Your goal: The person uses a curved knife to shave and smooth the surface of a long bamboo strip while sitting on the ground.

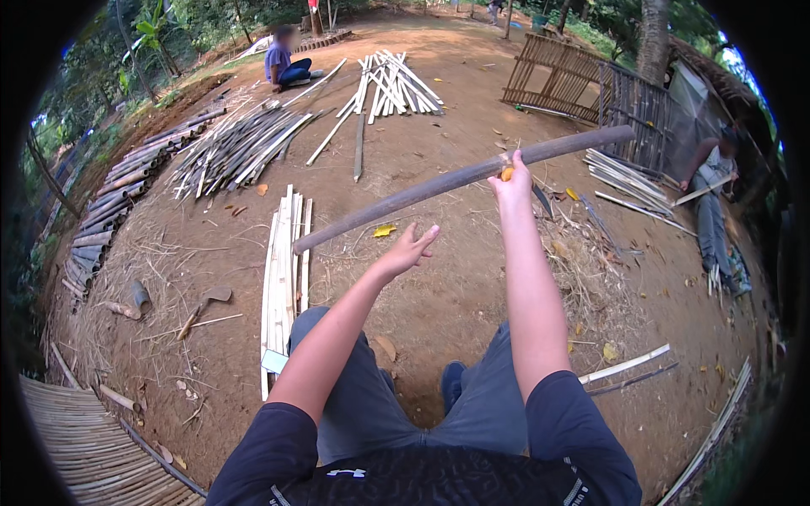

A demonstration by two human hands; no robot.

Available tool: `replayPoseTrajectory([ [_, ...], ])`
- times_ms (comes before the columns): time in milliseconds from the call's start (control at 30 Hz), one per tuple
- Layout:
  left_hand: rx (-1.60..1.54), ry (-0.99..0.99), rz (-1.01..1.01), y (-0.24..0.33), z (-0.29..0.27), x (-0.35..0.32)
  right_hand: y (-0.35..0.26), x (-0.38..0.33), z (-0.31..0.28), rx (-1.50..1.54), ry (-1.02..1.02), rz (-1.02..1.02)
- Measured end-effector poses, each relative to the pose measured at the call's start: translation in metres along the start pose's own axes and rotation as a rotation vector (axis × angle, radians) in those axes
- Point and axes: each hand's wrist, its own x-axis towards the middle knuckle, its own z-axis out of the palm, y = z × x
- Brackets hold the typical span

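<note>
A long grey-brown length of bamboo [405, 196] slants across in front of me, its right end higher in the picture. My right hand [513, 181] grips it right of its middle, near a node. An orange patch [507, 174] shows at that palm, and a dark blade-like piece [541, 200] lies just beyond the wrist; whether they belong together I cannot tell. Below the bamboo, my left hand [409, 251] is empty with its fingers apart, not touching it. Pale split bamboo strips [283, 253] lie on the ground beside my left knee.
A hatchet-like tool [203, 312] lies on the dirt at left, near a row of bamboo poles [114, 194]. Strip piles [245, 143] [392, 84] spread farther off. One person [287, 63] sits at far left; another [715, 185] holds a strip at right, near bamboo panels [557, 76].
</note>
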Motion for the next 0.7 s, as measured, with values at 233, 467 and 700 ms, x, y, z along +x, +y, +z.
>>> replayPoseTrajectory([
  [233,-0.479,0.384,0.406,0.004,-0.012,0.009,0.041,0.001,-0.026,0.205,0.153,0.203],
  [467,-0.666,0.510,0.631,0.006,-0.052,0.008,0.103,-0.020,-0.053,0.119,0.192,0.429],
  [700,-0.882,1.001,0.654,0.001,-0.087,-0.004,0.175,-0.085,-0.103,-0.305,0.395,0.555],
])
